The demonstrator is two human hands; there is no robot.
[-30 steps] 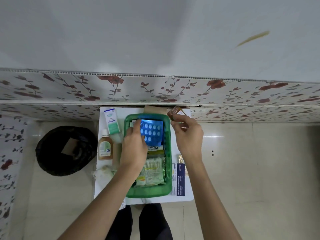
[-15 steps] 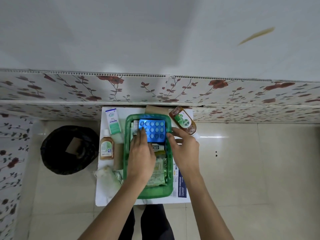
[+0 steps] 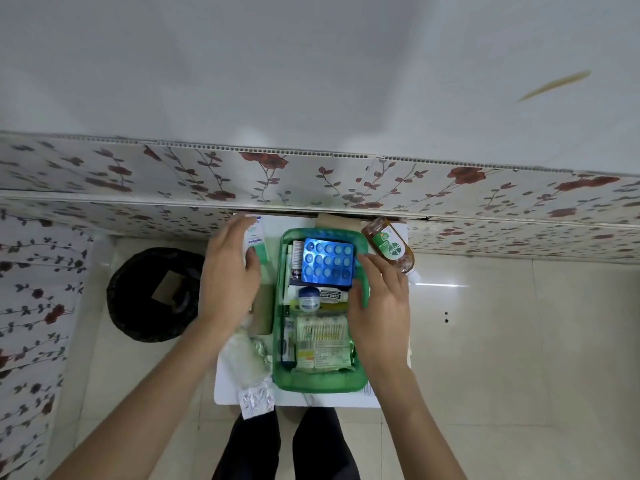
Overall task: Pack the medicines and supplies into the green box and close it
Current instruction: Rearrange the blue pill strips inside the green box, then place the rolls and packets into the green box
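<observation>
The open green box (image 3: 320, 384) sits on a small white table (image 3: 228, 396). Inside lie a blue blister pack (image 3: 327, 263), a small blue-lidded jar (image 3: 308, 298), a cream tube and a packet of cotton buds (image 3: 320, 342). My left hand (image 3: 227, 278) hovers left of the box with fingers spread, over the white-and-green tube box (image 3: 258, 242), holding nothing. My right hand (image 3: 379, 306) rests flat on the box's right rim, empty. An amber antiseptic bottle (image 3: 389, 244) lies on the table just beyond my right fingers.
A cotton wad (image 3: 242, 355) and a silver blister strip (image 3: 256, 398) lie at the table's front left. A cardboard roll (image 3: 263, 310) lies beside the box. A black bin (image 3: 152, 294) stands on the floor to the left. A flowered wall panel runs behind.
My left hand has left the inside of the box and moved left, over the tube box. My right hand let go of the amber bottle and now rests on the box's right rim.
</observation>
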